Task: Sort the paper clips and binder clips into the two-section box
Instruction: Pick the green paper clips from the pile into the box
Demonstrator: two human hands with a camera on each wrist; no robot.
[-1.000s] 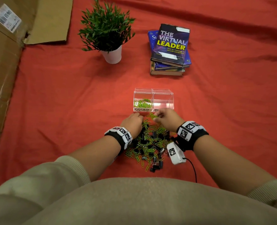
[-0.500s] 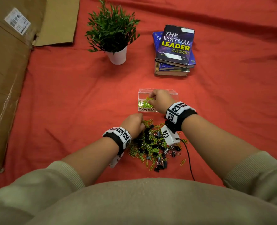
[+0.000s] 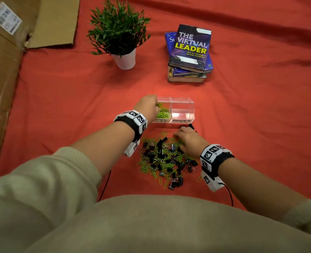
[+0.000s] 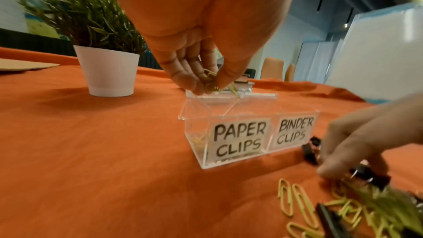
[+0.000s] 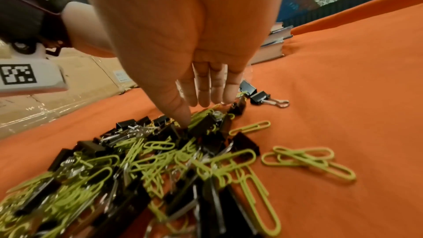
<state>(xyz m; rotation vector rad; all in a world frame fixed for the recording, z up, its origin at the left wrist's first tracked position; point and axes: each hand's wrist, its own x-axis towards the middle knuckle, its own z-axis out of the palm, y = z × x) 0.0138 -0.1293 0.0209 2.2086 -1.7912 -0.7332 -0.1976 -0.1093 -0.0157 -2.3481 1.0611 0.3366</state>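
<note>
My left hand [image 3: 147,106] pinches yellow-green wire paper clips [image 4: 209,80] above the clear acrylic two-section box [image 3: 182,114], frame centre. My right hand [image 3: 189,141], fingers straight, touches the mixed pile [image 3: 163,157] below.

The right hand [image 5: 183,52] reaches down with straight fingers [image 5: 203,95], its thumb touching a pile of green paper clips [image 5: 146,162] and black binder clips [image 5: 206,126] on the orange cloth [image 5: 343,97].

A potted plant [image 3: 121,40] and stacked books [image 3: 189,53] sit on the red cloth [image 3: 260,115], cardboard [image 3: 8,61] at its left edge.
</note>
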